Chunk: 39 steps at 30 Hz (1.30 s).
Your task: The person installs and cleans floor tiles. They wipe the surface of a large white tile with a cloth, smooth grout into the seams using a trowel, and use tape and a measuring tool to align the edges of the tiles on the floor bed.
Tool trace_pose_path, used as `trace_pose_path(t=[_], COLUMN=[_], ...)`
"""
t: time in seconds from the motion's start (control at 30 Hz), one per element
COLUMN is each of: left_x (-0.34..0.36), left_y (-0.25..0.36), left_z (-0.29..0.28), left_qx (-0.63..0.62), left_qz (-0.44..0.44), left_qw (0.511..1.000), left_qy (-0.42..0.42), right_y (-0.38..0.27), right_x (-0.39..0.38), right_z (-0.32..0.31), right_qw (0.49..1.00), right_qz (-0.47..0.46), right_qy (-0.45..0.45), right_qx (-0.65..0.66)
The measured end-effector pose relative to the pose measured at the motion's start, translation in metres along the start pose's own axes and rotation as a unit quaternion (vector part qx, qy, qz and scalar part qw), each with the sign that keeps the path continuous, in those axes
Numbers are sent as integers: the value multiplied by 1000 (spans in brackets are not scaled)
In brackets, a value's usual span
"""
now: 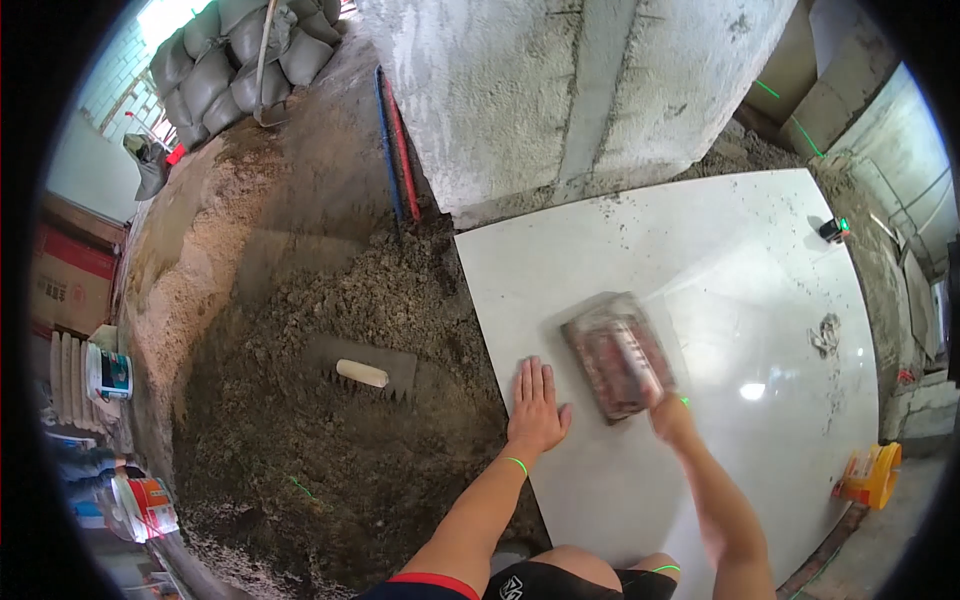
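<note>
A large white tile [735, 250] lies beneath both of my hands, with grit scattered over its far part. My right hand [672, 415] is closed round the near end of the handle of a rectangular float [615, 355], which has a worn reddish-brown back. The float is over the tile and smeared by motion, so whether it touches is unclear. Flat on the tile's left edge rests my left hand [538, 410], fingers stretched out, with nothing in it. To its left, a notched trowel [400, 373] with a cream handle lies on the dark mortar bed [290, 430].
A concrete column [520, 110] borders the tile's far side, beside red and blue pipes [400, 150]. A small device with a green light [832, 230] stands near the right edge. Yellow bucket [875, 477] at right; white buckets [108, 373] at left; stacked sacks [250, 60] far left.
</note>
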<state>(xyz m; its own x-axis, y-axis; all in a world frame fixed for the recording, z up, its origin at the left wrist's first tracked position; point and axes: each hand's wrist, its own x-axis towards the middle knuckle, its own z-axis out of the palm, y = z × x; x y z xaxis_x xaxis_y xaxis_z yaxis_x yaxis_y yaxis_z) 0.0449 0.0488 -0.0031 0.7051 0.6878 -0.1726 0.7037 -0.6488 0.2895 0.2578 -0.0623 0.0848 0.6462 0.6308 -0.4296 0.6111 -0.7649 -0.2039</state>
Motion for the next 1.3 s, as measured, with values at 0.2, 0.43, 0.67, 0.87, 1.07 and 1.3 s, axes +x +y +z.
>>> trace_pose_path(t=[0.2, 0.43, 0.67, 0.87, 1.07, 1.3], left_x=[1, 2, 10, 9, 6, 5], left_y=[9, 20, 29, 28, 27, 28], left_z=[-4, -11, -15, -5, 7, 16], left_qx=[-5, 18, 57, 50, 81, 93], left_qz=[-17, 2, -31, -1, 28, 74], left_qw=[1000, 1000, 990, 999, 996, 993], left_qy=[-19, 19, -127, -15, 9, 27], right_y=[40, -34, 45, 114, 160, 221], right_x=[28, -38, -40, 9, -86, -88], right_z=[-4, -117, -75, -76, -109, -60], right_qw=[989, 947, 971, 937, 949, 924], right_qz=[30, -93, -39, 168, 44, 257], right_qy=[42, 19, -7, 34, 171, 30], right_qx=[137, 306, 236, 305, 261, 283])
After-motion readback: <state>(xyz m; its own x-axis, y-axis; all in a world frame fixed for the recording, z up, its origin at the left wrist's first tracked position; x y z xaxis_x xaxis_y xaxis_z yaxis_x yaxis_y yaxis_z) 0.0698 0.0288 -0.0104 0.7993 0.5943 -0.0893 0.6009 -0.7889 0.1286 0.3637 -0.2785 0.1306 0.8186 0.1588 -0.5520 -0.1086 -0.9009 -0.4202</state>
